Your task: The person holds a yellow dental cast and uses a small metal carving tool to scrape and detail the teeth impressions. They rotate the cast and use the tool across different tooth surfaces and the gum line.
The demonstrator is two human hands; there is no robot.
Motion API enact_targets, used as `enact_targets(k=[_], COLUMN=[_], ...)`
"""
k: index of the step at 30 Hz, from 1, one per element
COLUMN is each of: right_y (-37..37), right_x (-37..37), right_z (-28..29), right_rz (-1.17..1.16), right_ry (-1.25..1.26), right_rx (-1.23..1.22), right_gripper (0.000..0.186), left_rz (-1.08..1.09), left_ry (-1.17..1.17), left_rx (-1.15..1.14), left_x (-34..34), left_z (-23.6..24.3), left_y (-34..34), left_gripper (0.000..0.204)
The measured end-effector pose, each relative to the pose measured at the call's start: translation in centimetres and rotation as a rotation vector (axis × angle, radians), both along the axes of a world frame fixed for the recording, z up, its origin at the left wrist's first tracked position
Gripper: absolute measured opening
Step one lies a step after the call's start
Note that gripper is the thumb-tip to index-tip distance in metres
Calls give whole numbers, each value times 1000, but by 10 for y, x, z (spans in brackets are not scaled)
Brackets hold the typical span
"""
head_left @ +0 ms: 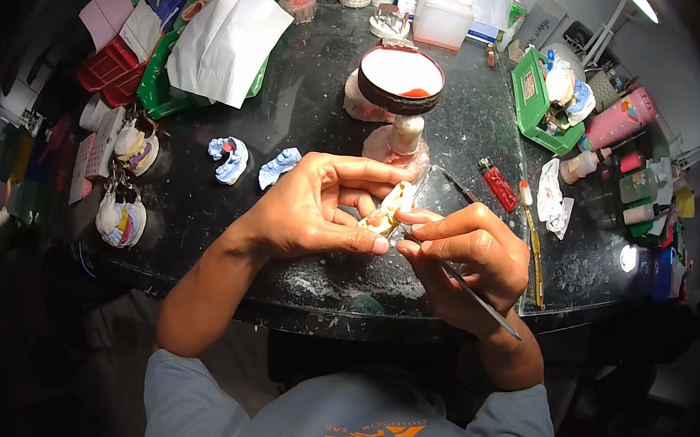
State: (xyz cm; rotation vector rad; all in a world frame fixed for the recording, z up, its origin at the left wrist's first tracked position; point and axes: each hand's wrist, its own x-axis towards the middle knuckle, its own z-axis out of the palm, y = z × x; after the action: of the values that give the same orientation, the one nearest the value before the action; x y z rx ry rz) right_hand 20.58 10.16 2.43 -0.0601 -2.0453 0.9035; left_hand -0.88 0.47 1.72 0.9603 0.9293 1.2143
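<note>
Between the fingers and thumb of my left hand (310,208) is a small cream-yellow dental model (398,202), tilted above the dark bench. My right hand (477,256) pinches a thin metal carving tool (481,299) like a pen. The tool's handle slants down to the right past my palm, and its tip is hidden by my fingers close to the model. My right fingertips come right up to the model's right side. Just beyond my hands stands a pedestal (406,133) bearing a round dish (399,100) with a white inside and a red patch.
Blue-and-white dental moulds (229,160) lie left of my hands, with articulated tooth models (123,215) farther left. To the right are a red lighter (498,187), a yellow-handled brush (536,248) and crumpled white tissue (554,199). Green boxes (529,93) and a plastic container (443,18) stand farther back.
</note>
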Motion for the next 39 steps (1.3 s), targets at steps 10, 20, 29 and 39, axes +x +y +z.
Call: enact_targets(k=[10, 20, 29, 39], right_y=[3, 7, 10, 11], right_x=[-2, 0, 1, 2], right_z=[-3, -2, 1, -1], right_rz=[77, 98, 118, 122], right_ry=[2, -61, -87, -91], right_rx=[-171, -151, -180, -175], right_gripper=[24, 23, 24, 23], left_rz=[-41, -49, -44, -30], left_ry=[38, 85, 94, 94], left_rx=[0, -44, -38, -62], left_x=[-6, -6, -4, -3], left_z=[-6, -3, 4, 4], left_y=[-1, -1, -1, -1], left_gripper=[72, 71, 71, 73])
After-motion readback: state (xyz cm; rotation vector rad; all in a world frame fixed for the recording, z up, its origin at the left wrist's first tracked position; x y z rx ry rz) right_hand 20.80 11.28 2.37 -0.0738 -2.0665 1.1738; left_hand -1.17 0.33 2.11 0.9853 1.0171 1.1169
